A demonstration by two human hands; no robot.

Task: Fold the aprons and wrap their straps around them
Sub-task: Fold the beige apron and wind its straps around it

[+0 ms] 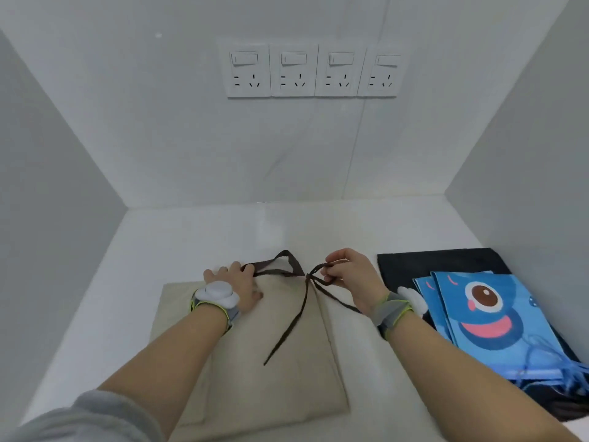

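A folded beige apron (255, 362) lies flat on the white table in front of me. Its dark brown neck loop (283, 260) sticks up at the far edge. My left hand (237, 287) rests on the apron's far left part, fingers at the loop's left end; I cannot tell whether they curl round it. My right hand (350, 275) pinches the brown waist strap (322, 272) just right of the apron's top corner. One strap end (287, 333) trails down across the beige cloth, another runs under my right wrist.
A blue cartoon-print apron (490, 317) lies folded on a black cloth (430, 263) at the right. White walls close in the table on the left, back and right. Several wall sockets (314, 70) sit on the back wall.
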